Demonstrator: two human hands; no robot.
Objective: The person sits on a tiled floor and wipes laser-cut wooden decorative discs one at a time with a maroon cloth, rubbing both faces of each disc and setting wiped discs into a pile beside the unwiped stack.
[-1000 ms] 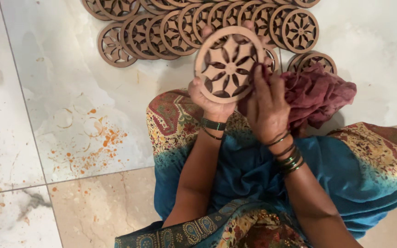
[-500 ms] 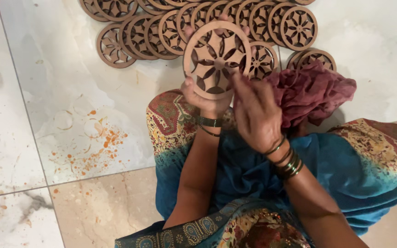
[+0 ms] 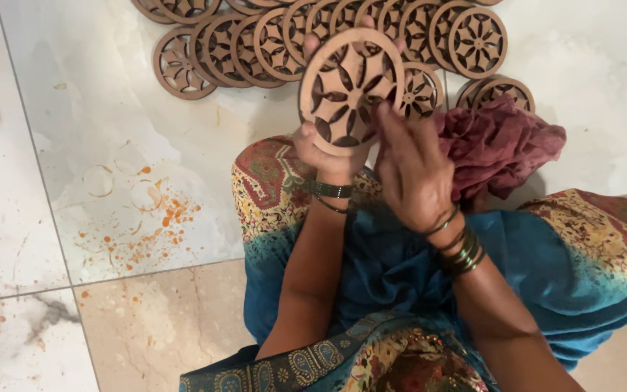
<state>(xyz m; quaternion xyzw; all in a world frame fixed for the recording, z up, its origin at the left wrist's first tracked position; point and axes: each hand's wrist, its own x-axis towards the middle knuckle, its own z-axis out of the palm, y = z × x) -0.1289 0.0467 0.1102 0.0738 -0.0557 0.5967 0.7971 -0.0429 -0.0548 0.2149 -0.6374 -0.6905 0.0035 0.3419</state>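
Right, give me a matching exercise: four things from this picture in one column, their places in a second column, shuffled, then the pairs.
Things:
1. carved wooden disc
2. maroon cloth
3. orange stains
4. row of wooden discs

Places:
A. spattered on the pale floor tile to the left
B. held up in the left hand
C. overlapping on the floor at the top
D. bunched beside the right hand, on the lap's edge

Pairs: 1-B, 2-D, 3-A, 4-C
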